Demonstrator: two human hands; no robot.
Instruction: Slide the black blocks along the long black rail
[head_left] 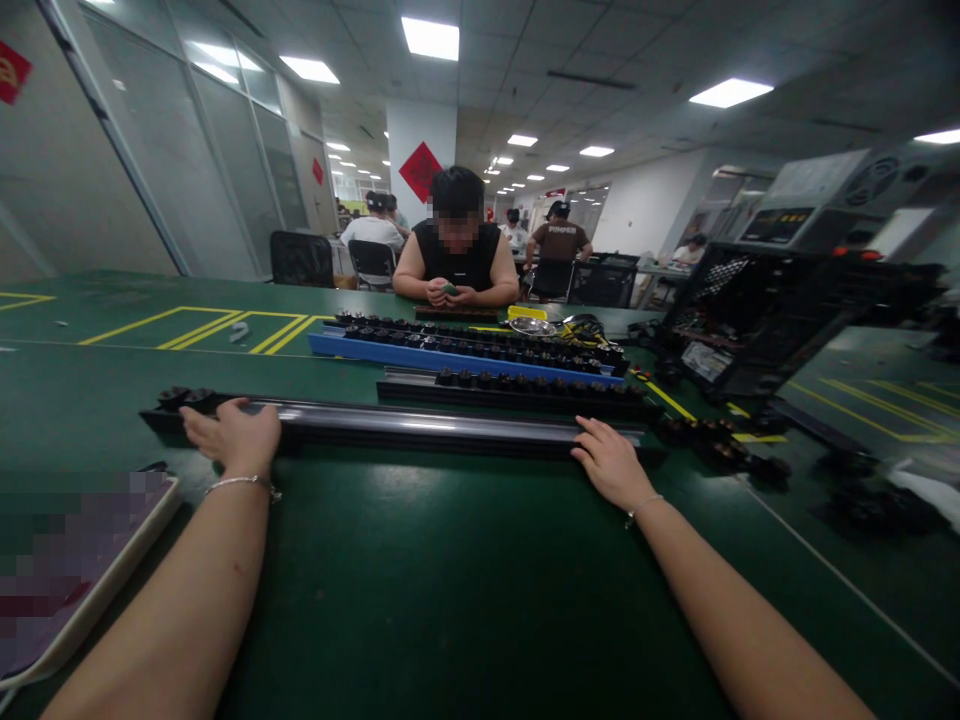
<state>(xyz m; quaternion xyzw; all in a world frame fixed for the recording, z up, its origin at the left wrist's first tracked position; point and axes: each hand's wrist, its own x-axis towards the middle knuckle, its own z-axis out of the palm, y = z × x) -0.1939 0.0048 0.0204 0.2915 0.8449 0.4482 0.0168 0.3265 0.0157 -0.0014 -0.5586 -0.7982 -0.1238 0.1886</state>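
Note:
A long dark metal rail (pixel 420 425) lies across the green table (pixel 420 580) in front of me. My left hand (pixel 234 435) rests on its left end, fingers curled over the top edge. My right hand (pixel 611 462) lies on its right end, fingers bent onto the rail. Black knob-like parts (pixel 180 396) sit at the rail's left tip. Both wrists wear thin bracelets.
Behind the rail lie further rails with black round parts (pixel 517 385) and a blue strip (pixel 450 355). A person in a black top (pixel 457 262) sits opposite. Loose black parts (pixel 720 445) and a black crate (pixel 757 310) stand right; a tablet (pixel 82 570) lies left.

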